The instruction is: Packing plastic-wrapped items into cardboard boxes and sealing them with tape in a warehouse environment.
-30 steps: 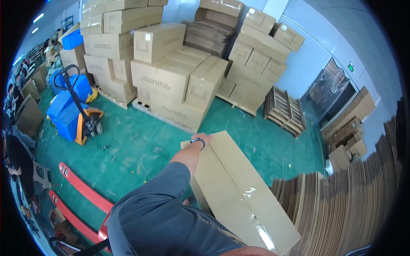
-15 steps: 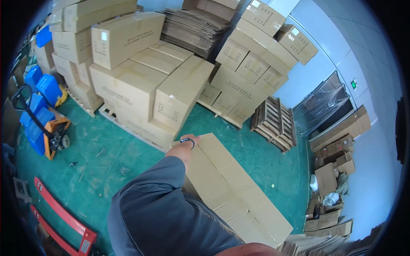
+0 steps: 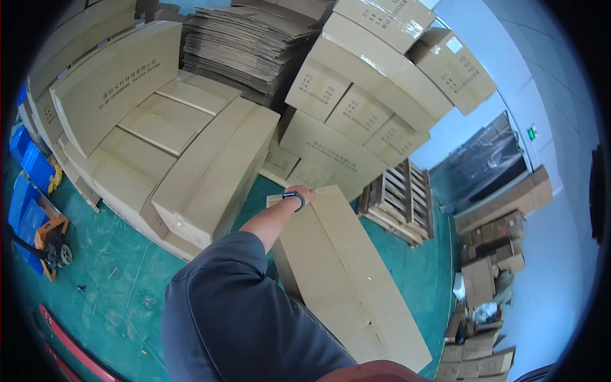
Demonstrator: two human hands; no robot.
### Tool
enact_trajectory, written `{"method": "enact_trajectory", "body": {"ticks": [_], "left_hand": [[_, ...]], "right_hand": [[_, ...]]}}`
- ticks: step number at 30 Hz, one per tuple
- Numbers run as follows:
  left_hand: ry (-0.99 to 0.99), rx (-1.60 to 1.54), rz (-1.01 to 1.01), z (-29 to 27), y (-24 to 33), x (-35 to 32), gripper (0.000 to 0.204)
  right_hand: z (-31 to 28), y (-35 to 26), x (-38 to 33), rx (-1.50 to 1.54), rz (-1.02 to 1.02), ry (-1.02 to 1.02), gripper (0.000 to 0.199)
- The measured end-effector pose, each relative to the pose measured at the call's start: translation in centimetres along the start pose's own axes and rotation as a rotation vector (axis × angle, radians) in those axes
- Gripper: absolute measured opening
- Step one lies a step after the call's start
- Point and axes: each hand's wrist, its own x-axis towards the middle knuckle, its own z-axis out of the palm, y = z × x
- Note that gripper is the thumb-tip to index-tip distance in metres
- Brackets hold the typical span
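Observation:
A long, closed brown cardboard box stretches diagonally in front of me, its far end towards the stacked boxes. My left hand, with a dark band on the wrist, grips the top edge of that far end. Its fingers bend over the edge and are partly hidden. The dark grey sleeve covers my upper arm and some of the box's left side. My right hand is out of sight. To the left of the carried box stands a low stack of large cartons, with a gap of green floor between.
Taller stacked cartons stand ahead, beside wooden pallets. Flattened cardboard is piled at the back. Blue bins and a pallet truck are at left, red forks lower left. Scrap boxes line the right wall.
The view has moved closer to the stacks, which look larger and lie further left. My left hand keeps its grip on the box, whose far end now lies nearer the stacked cartons.

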Motion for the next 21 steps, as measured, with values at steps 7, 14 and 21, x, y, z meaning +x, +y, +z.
{"method": "enact_trajectory", "body": {"ticks": [7, 14, 21], "left_hand": [[0.35, 0.168, 0.209, -22.0, 12.5, 11.7, 0.079], [0.652, 0.583, 0.188, -58.3, 17.9, 6.5, 0.074], [0.665, 0.459, 0.049, -70.4, 3.2, 17.9, 0.091]], "right_hand": [[2.2, -3.3, 20.9, 0.065, 0.083, -0.172, 0.081], [5.8, -4.4, 37.3, 0.082, 0.163, -0.312, 0.082], [12.1, -1.3, 47.8, 0.028, 0.317, -0.453, 0.083]]}}
